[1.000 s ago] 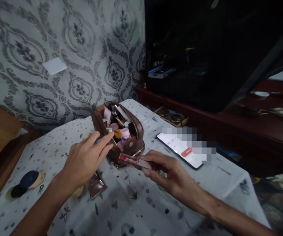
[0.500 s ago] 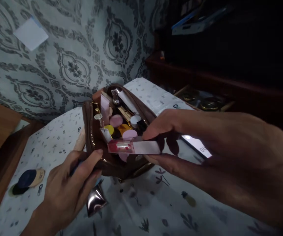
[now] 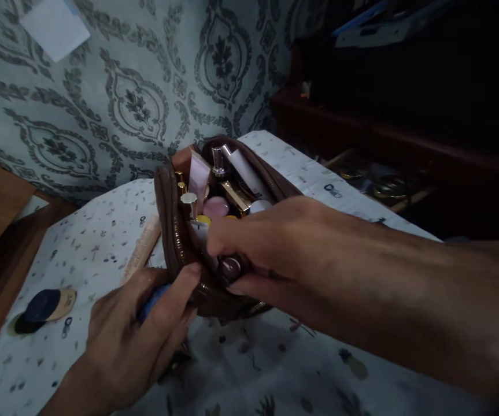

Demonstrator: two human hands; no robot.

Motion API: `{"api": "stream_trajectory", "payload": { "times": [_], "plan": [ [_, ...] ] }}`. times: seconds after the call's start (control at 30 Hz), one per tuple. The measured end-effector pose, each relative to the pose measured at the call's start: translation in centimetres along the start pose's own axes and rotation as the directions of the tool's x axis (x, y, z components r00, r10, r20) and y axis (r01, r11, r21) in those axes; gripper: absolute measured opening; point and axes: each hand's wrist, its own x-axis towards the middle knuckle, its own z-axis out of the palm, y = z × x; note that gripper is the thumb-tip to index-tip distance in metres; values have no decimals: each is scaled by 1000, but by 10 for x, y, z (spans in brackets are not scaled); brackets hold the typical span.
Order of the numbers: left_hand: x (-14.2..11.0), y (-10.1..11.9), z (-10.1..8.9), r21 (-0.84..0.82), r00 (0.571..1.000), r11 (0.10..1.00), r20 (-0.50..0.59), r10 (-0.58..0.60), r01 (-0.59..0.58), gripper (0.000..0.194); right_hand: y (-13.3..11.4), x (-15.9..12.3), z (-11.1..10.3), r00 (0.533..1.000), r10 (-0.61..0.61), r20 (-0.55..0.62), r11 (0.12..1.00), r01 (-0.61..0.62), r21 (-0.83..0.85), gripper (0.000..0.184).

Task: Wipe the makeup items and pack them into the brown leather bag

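A brown makeup bag (image 3: pixel 169 219) stands unzipped on the cloth, packed with cosmetics. My right hand (image 3: pixel 266 242) is down in its front part, fingers and thumb closed around what seems to be the lip gloss tube; only a dark, shiny round end (image 3: pixel 230 267) shows between them. My left hand (image 3: pixel 140 329) grips the bag's front left rim with bent fingers. Something blue (image 3: pixel 151 301) shows between those fingers, mostly covered. Inside the bag are a pale pink tube (image 3: pixel 198 176), a pink round lid (image 3: pixel 216 207) and a gold-edged case (image 3: pixel 235 196).
A blue-capped beige bottle (image 3: pixel 52 306) lies at the left, and a beige tube (image 3: pixel 143 245) lies beside the bag. The patterned wall (image 3: pixel 136 104) rises behind. An open drawer (image 3: pixel 383 188) is at the right. A dark, shiny item lies partly under my left hand.
My right hand has carried the lip gloss forward and down into the bag. My left hand has stayed at the rim. The view has shifted slightly.
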Motion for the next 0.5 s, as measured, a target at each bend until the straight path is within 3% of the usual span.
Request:
{"api": "stream_trajectory", "payload": {
  "times": [0.07,0.17,0.23,0.37,0.5],
  "plan": [
    [-1,0,1,-18,1000,1000,3,25,-25,46,2,8,7,989,-54,134,987,74,-142,23],
    [1,0,2,-12,998,998,-26,55,-56,51,0,17,11,970,-71,231,946,139,-294,14],
    [4,2,3,1,995,998,-76,68,-68,47,-8,21,10,946,30,322,913,105,-394,4],
    [10,5,2,-11,987,994,-122,105,-107,37,-29,27,10,850,272,451,806,55,-590,20],
    [12,5,0,-20,986,992,-118,118,-121,34,-32,29,13,836,275,475,775,100,-624,22]
  ]
}}
